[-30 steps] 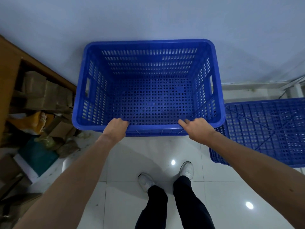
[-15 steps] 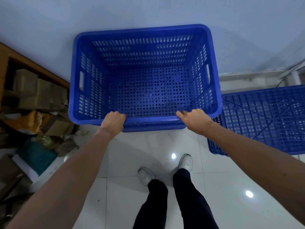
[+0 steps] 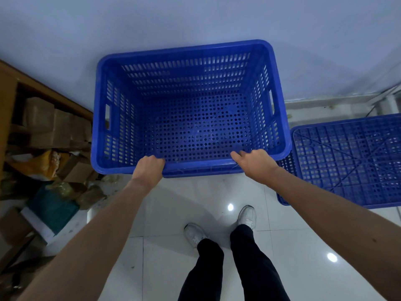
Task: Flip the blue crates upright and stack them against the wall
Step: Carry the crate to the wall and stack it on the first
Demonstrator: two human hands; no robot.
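Observation:
An upright blue perforated crate [image 3: 191, 48] stands open-side up, its far side close to the pale wall [image 3: 195, 18]. My left hand [image 3: 148, 167] grips the crate's near rim left of centre, fingers curled over the edge. My right hand [image 3: 252, 162] grips the same rim further right. Both arms reach forward from the bottom corners. A second blue crate [image 3: 347, 161] lies upside down on the floor at the right, its ribbed bottom facing up, touching or nearly touching the first crate's right corner.
A wooden shelf [image 3: 43, 88] with cardboard boxes [image 3: 39, 118] and loose packaging fills the left side. White glossy floor tiles [image 3: 303, 246] lie below. My legs and white shoes [image 3: 195, 233] stand just behind the crate. A skirting ledge [image 3: 325, 103] runs along the wall at right.
The crate sat higher and larger in view half a second ago; it now appears lower and nearer the wall. Both hands keep the same grip on the near rim.

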